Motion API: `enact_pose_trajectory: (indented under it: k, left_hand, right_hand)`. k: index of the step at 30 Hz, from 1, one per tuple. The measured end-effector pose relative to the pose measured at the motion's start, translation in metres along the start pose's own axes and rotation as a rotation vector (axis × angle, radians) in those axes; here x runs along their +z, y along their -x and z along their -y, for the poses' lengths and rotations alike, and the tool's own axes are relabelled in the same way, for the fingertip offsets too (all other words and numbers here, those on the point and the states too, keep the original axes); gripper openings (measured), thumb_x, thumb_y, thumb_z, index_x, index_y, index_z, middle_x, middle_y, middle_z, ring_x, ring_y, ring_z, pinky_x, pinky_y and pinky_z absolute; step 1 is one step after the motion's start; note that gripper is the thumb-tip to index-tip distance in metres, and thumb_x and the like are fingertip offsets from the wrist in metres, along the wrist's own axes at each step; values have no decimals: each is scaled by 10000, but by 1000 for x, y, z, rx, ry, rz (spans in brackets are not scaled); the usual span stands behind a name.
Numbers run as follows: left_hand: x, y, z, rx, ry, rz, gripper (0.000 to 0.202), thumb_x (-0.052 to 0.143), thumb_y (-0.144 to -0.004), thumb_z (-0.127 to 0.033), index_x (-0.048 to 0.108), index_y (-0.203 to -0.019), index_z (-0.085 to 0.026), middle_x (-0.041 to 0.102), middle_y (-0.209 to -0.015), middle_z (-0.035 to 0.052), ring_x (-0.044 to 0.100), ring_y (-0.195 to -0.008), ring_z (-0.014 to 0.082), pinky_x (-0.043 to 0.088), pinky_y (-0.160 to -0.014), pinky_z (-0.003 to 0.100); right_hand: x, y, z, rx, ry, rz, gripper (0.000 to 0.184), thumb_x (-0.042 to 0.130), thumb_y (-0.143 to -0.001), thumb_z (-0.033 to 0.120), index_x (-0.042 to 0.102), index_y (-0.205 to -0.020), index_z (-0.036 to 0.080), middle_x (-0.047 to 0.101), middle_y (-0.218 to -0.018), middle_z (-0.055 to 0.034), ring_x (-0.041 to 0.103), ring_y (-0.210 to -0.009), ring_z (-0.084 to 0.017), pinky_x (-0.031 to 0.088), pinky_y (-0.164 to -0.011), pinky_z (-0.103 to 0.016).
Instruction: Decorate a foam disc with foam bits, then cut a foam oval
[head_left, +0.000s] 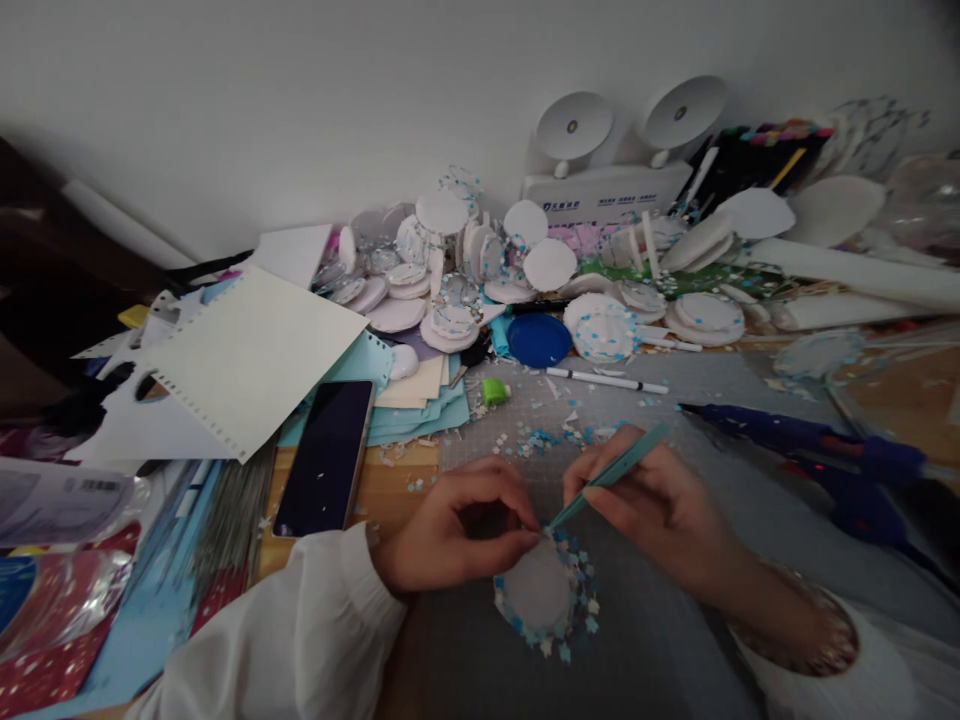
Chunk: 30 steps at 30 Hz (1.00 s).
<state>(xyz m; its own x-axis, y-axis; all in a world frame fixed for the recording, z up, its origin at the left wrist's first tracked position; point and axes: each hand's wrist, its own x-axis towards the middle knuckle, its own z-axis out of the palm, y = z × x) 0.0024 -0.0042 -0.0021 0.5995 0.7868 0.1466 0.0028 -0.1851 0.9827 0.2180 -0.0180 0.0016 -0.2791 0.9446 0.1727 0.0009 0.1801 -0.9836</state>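
Observation:
A round white disc [537,592] lies on the grey cutting mat, its rim ringed with small blue and white star-shaped bits. My left hand [469,525] is at the disc's upper left edge, thumb and forefinger pinched together; whatever sits between them is too small to make out. Teal tweezers [616,468] are gripped in my right hand [652,495], slanting down to the left. Their tip meets the disc's top edge, close beside my left fingertips. Loose star bits [544,440] are scattered on the mat just beyond both hands.
A blue glue gun [810,435] lies at the right, its nozzle pointing left. Behind the mat are piled white discs [450,320], a blue lid [538,340] and a white pen [607,381]. Leftward are a phone [325,457], paper sheets [262,350] and wire stems [234,515].

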Motion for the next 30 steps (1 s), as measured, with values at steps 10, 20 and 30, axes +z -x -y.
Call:
enact_pose_trajectory:
  k: [10,20,30]
  left_hand:
    - [0,0,-1,-8,-3,-8,79,656,-815,-210,656,-765,-149,594,-808,52,562,-767,139,443,-692,263]
    - [1,1,0,-18,3,-7,85,662,-805,-217,653,-752,-151,582,-802,49,550,-749,135,429,-661,255]
    - [0,-1,0,-10,35,-4,38,664,-794,-170,652,-769,-146,573,-809,46,537,-743,130,418,-658,261]
  right_hand:
    - [0,1,-2,4,-29,4,34,589,-898,234,562,-883,252,639,-828,-4,646,-772,-139,542,-667,-229]
    - [-1,-1,-2,22,-20,1,25,608,-885,255,583,-888,257,644,-823,7,639,-748,-129,537,-659,-216]
    - [0,0,-3,51,-18,11,63,609,-886,301,591,-886,241,637,-824,-3,620,-730,-137,524,-648,-237]
